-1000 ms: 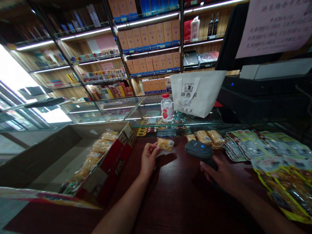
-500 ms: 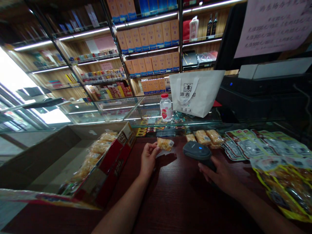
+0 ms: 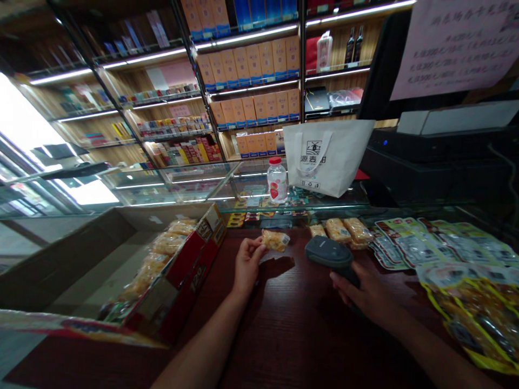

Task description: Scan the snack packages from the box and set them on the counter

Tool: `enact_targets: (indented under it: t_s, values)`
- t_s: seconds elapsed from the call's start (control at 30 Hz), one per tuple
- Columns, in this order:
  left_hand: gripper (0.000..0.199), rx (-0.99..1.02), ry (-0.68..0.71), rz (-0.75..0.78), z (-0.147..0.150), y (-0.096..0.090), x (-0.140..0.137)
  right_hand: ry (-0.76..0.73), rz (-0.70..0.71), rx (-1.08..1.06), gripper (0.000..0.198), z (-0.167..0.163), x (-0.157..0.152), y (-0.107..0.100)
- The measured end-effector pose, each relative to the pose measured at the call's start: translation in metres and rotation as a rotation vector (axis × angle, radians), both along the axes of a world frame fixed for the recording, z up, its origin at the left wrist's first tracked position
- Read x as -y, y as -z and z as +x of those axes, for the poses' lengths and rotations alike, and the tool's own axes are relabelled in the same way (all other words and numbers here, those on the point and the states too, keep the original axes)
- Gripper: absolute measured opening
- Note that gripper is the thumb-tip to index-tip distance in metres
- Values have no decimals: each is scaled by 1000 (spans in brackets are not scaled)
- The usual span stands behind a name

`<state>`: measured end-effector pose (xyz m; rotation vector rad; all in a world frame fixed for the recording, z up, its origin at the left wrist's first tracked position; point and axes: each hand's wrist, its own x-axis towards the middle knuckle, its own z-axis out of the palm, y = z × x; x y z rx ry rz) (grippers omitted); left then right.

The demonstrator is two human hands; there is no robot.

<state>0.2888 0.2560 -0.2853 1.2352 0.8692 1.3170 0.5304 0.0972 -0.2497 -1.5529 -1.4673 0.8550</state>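
Between thumb and fingers, my left hand (image 3: 248,262) pinches a small clear-wrapped snack pack (image 3: 275,240) by its left end. A white label with dark marks shows on the pack's right end. My right hand (image 3: 360,289) is wrapped round the handle of a dark grey barcode scanner (image 3: 329,253), whose head points left toward the pack. Behind the scanner lie several similar wrapped snack packs (image 3: 337,230) in a group. An open cardboard box (image 3: 174,292) to the left holds more of them along its right side.
Green-and-white packets (image 3: 409,240) and yellow-edged bags (image 3: 474,308) cover the counter's right side. A red-capped bottle (image 3: 277,183) and a white paper bag (image 3: 328,156) stand on the glass ledge. A monitor (image 3: 383,70) rises at the right; stocked shelves (image 3: 251,108) line the back.
The blue light on top of the scanner has gone out. Both hands stay almost where they were; the view has shifted very slightly.
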Motion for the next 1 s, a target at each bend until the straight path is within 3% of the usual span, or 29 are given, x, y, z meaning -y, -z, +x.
enact_targets:
  t_s: [0.17,0.3,0.4,0.53,0.6,0.67,0.77,0.87,0.93,1.0]
  values:
    - [30,-56,-80,107,-1,-7,7,56,-63,-20,39,0,0,6]
    - [17,-158,-220,332,-12,-34,25,87,-82,-48,40,-1,-1,13]
    - [15,-225,-402,486,-32,-73,39,98,-101,-74,41,-2,-1,17]
    - [22,-329,-582,574,-82,-140,40,78,-74,-78,41,-4,-1,18]
    - [26,-400,-605,532,-117,-170,30,97,-64,-78,41,-5,-1,16]
    - [29,-481,-582,390,-153,-190,18,127,-62,-77,41,-7,0,15]
    - [29,-556,-490,122,-197,-196,4,131,-60,-123,43,-6,-1,17]
    - [33,-575,-454,-84,-219,-183,-1,98,-44,-176,46,-4,-3,22]
    - [35,-598,-434,-166,-225,-170,-1,86,-36,-193,47,-2,-5,26]
    - [31,-726,-458,-156,-226,-159,0,79,-44,-221,49,0,-6,29]
